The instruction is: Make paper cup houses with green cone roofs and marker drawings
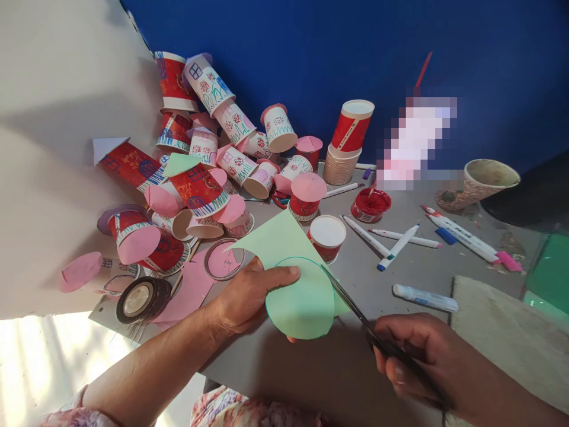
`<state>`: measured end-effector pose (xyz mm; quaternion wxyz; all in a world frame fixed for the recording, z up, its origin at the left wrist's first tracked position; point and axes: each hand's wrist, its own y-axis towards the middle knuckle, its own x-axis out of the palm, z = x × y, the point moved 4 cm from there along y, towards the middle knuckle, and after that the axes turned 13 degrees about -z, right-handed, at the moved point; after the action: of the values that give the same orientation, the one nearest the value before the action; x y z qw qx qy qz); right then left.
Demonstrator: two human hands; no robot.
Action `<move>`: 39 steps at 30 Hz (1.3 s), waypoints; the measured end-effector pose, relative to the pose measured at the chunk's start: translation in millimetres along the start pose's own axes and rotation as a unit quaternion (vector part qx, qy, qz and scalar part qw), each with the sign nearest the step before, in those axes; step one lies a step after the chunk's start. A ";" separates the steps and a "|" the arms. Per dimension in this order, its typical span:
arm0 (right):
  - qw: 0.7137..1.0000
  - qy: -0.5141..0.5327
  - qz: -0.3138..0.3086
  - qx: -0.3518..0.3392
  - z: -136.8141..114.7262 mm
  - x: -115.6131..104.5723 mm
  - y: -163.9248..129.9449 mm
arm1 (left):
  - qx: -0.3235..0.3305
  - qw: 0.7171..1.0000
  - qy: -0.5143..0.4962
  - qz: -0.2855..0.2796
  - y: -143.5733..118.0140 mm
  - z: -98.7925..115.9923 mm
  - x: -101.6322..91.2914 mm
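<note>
Two hands in my view, low in the frame. Left hand (244, 299) fingers clamped on the green paper (297, 284), lower centre above the counter (400, 273). Right hand (415, 356) fingers closed round the scissors (355, 308), blades at the paper's right edge. Decorated cups (200, 160) heaped upper left.

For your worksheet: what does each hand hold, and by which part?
Left hand pinches the green paper at its left edge; right hand grips the scissors by their handles.

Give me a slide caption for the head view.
Left hand holds green paper; right hand works scissors along it.
</note>
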<state>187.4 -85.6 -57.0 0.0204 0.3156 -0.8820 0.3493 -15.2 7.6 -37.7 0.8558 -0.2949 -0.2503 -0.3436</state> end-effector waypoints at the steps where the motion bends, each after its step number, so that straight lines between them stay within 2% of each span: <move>1: 1.000 -0.001 0.002 0.003 -1.2 0.6 -0.2 | 0.000 1.000 -0.001 0.000 0.2 -0.2 -0.1; 16: 1.000 -0.004 0.020 0.006 7.6 -4.2 2.8 | -0.008 1.000 0.014 -0.003 0.7 0.4 -0.9; 30: 1.000 -0.026 -0.001 -0.002 5.8 -3.5 1.0 | -0.023 1.000 0.000 -0.010 0.1 -2.3 -2.0; 35: 0.999 -0.031 -0.007 0.005 6.3 -3.6 1.0 | -0.022 1.000 0.014 0.018 -1.7 -1.8 -5.4; 39: 1.000 -0.027 -0.008 -0.004 5.3 -2.9 0.3 | -0.028 0.999 0.019 0.006 -2.7 0.4 -5.0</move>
<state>190.5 -87.3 -62.0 0.0011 0.3320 -0.8811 0.3369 -20.5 8.5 -39.6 0.8540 -0.3131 -0.2226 -0.3510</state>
